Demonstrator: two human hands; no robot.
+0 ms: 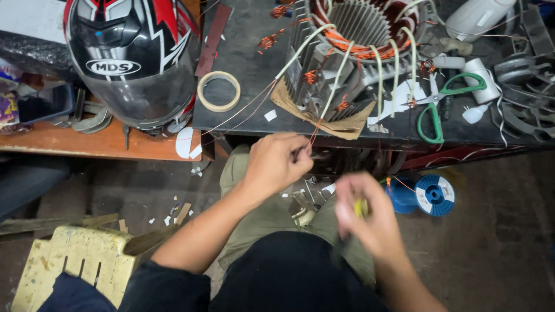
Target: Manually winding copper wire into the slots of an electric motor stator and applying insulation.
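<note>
Down in the head view, the left hand point(280, 162) is pinched shut on the end of a thin copper wire point(315, 132), just below the front edge of the dark desk point(243, 58). The wire runs up from the fingers to the motor stator point(347, 52) sitting on a scrap of cardboard point(347, 124) at the desk's edge. The right hand point(367, 216) is blurred; it is closed around something small and yellow-green point(361, 207), though what that is cannot be made out.

Judging from the grip, the work goes best if the wire is kept taut and straight between the fingers and the stator, with no kink, and the pull kept gentle so the thin strand does not snap or scrape its coating on the metal fins.

The wire is fine, bright orange-copper and bare-looking, one of several loose ends coming off the windings. The stator is a finned grey metal shell with orange coils inside and pale sleeves looping over its rim.

Green-handled scissors point(442, 107) lie to the right on the desk, a roll of tape point(218, 91) to the left beside a helmet point(136, 58), and a blue spool point(435, 195) rests on the floor.
</note>
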